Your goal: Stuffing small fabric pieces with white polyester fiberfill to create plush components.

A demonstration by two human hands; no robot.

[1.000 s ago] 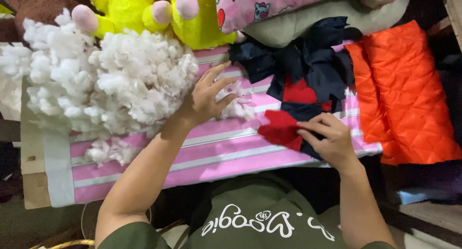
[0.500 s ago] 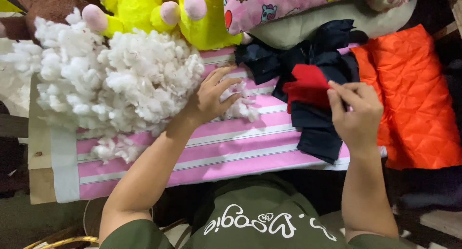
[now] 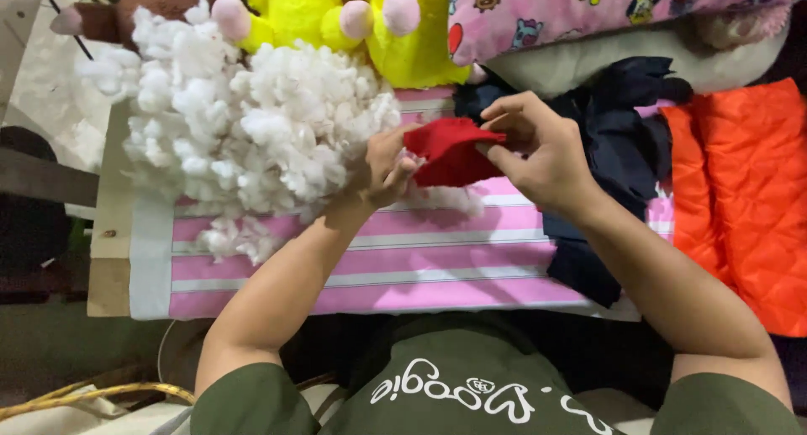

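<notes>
At the far left the desk (image 3: 109,267) shows its bare wooden edge, with a pink-and-white striped cloth (image 3: 378,267) spread over the rest and a clear stretch of stripes open in front of the person's chest. A big heap of white stuffing (image 3: 244,132) covers the left and back of the cloth, spilling to its left border and leaving little room there. Behind it sit a brown plush toy (image 3: 160,2) and a yellow plush toy (image 3: 336,15), both cut off by the top of the frame. The left hand (image 3: 387,166) rests at the heap's right side, fingers curled around a tuft of stuffing and touching the red cloth piece (image 3: 450,153), which is held above the middle of the striped cloth. The right hand (image 3: 538,149) pinches the red piece's right edge between thumb and fingers. Half a second ago the red piece was farther right, over the dark blue fabric (image 3: 626,124), and the left hand lay flatter in the stuffing; both hands have since come together. A pink patterned cushion (image 3: 588,10) runs off the top, and an orange quilted fabric (image 3: 744,200) runs off the right edge. Whether the red piece is open like a pouch cannot be told.
</notes>
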